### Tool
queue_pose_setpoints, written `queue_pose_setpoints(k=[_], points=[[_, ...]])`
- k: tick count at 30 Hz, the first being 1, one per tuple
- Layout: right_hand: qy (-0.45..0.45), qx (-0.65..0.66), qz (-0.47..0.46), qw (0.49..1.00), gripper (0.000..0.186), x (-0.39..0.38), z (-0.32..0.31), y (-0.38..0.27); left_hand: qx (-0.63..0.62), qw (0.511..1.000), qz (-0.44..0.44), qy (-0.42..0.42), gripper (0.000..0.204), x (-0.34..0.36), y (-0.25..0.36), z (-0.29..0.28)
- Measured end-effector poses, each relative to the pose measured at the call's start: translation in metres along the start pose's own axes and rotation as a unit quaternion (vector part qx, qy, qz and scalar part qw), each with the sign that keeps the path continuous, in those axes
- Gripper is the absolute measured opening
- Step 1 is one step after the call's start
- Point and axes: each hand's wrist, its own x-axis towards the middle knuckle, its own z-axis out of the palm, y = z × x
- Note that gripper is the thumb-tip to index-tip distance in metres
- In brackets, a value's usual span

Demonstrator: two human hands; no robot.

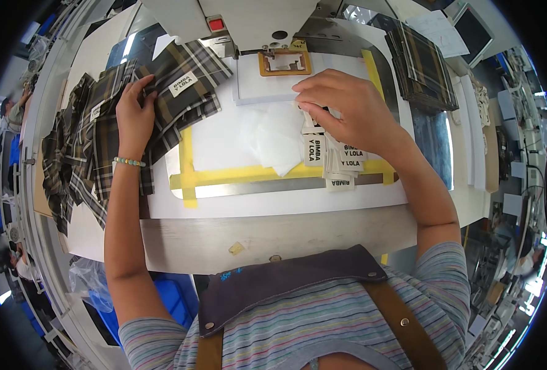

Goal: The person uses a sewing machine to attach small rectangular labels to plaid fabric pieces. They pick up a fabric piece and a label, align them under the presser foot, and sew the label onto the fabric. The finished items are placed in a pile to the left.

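Note:
My left hand [136, 114] lies on a heap of dark plaid fabric pieces [107, 142], its thumb and forefinger a little apart. One piece beside its fingertips bears a sewn-on white label [183, 84]. Over a loose pile of white fabric labels [338, 157], my right hand [347, 111] is bent with thumb and fingers drawn together. Whatever is between those fingertips is too small to make out. Beyond it, an orange-brown frame [284, 63] sits beneath the sewing machine head [255, 24]. Thin white sheets [267, 139] lie left of the labels.
Yellow tape [249, 177] edges the white work surface. A neat stack of folded plaid pieces [421, 65] stands at the back right, near a screen [470, 34]. The table's metal front edge [273, 237] runs before me. A blue bin [175, 302] is below left.

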Motion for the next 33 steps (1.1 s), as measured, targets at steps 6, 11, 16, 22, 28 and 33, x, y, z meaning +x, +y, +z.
queue_pose_setpoints(k=[6,11,16,22,28,33], points=[[-0.015,-0.039,0.02,0.999,0.012,-0.011,-0.025,0.0,0.113,0.977,0.148,0.099,0.058,-0.008,0.04,0.01],[-0.047,-0.009,0.036,0.998,0.016,-0.008,-0.02,-0.005,0.109,0.965,0.219,-0.092,0.062,-0.017,0.049,0.024],[-0.083,-0.035,-0.06,0.994,0.023,-0.01,0.004,-0.012,0.155,0.965,0.178,-0.111,0.064,-0.015,0.043,0.032],[-0.098,-0.054,-0.041,0.993,0.016,-0.014,0.02,-0.016,0.157,0.969,0.164,-0.099,0.063,-0.02,0.048,0.028],[-0.026,0.16,0.207,0.965,0.011,-0.009,0.007,-0.014,0.004,0.965,0.257,-0.051,0.047,-0.024,0.126,0.001],[-0.045,0.27,0.316,0.908,0.013,0.001,-0.005,-0.001,-0.223,0.94,0.236,-0.104,0.052,-0.023,0.187,0.016]])
